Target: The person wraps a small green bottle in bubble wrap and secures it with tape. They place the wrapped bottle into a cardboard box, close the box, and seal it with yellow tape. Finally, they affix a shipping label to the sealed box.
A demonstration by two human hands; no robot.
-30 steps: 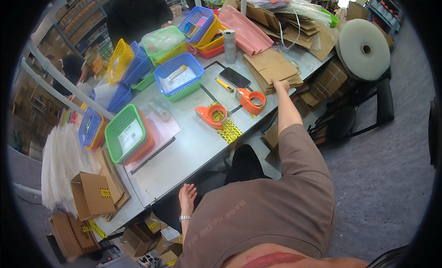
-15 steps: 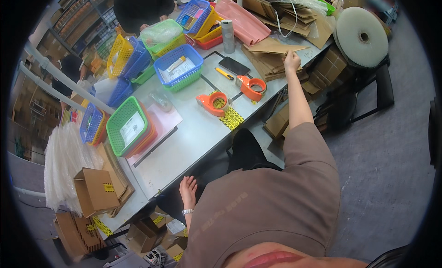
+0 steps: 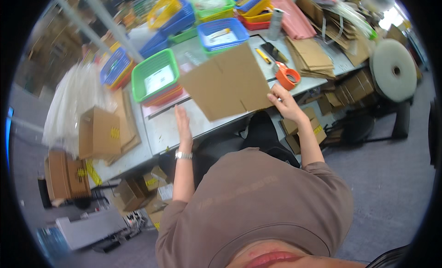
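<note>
White table (image 3: pixel 159 132) — right hand (image 3: pixel 286 104) pinching cardboard sheet (image 3: pixel 225 83); left hand (image 3: pixel 183 127) outstretched, unclenched.

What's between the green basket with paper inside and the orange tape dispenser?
In the head view, a piece of cardboard held by the right hand.

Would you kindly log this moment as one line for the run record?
right hand: gripping cardboard sheet near lower right corner | left hand: open, empty, left of sheet | orange tape dispenser: on table
</note>
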